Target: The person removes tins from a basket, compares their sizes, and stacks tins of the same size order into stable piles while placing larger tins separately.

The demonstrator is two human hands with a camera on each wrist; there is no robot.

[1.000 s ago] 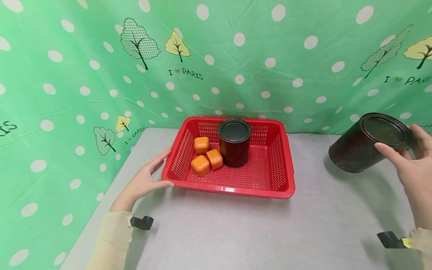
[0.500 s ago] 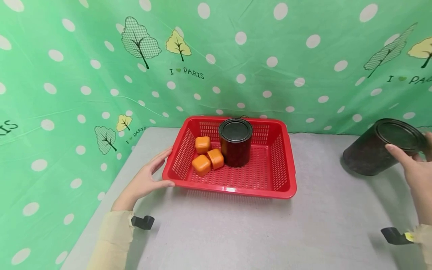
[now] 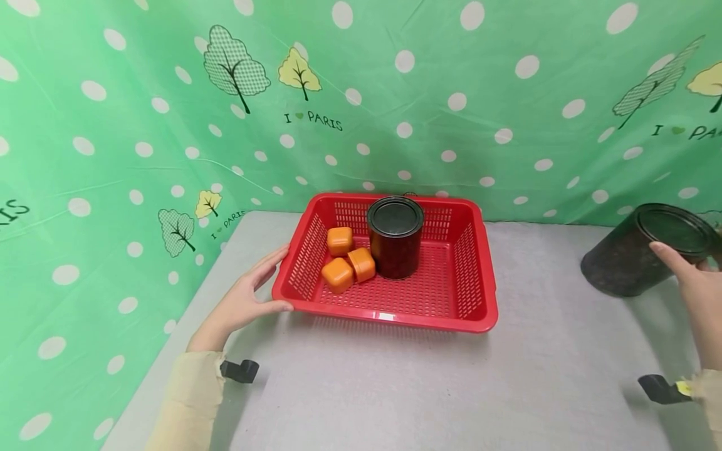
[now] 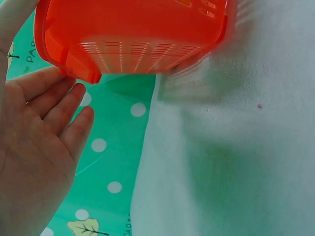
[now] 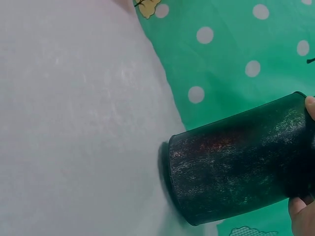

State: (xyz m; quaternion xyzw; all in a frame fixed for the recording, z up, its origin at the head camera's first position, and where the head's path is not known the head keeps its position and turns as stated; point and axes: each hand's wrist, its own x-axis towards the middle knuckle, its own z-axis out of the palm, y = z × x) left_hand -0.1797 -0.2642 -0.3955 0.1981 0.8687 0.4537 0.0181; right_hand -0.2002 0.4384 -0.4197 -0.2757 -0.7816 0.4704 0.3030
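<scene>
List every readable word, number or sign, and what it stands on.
"I (heart) PARIS": cloth, centre-left.
"I (heart) PA", cut off: cloth, right.
"PARIS", small: cloth, middle left.
"IS", cut off: cloth, left edge.
"PA", another fragment unclear: cloth, left wrist view.
Yellow tag: too small to tell.
Basket, cans, cubes: none seen.

Head cam: above the near side, facing far and down, widest of the three. Takes in the whole red basket (image 3: pixel 431 291), much of the grey table (image 3: pixel 395 388) and the green curtain (image 3: pixel 406 94) far and left; right hand (image 3: pixel 702 288) clipped at the right edge. Left wrist cam: close, low, on the basket's outer wall and the left hand (image 4: pixel 39 142). Right wrist cam: close on the tilted black can (image 5: pixel 236 160), picture rolled; angle hard to judge. Overlap: head and left wrist share the basket's left end; head and right wrist share the can.
</scene>
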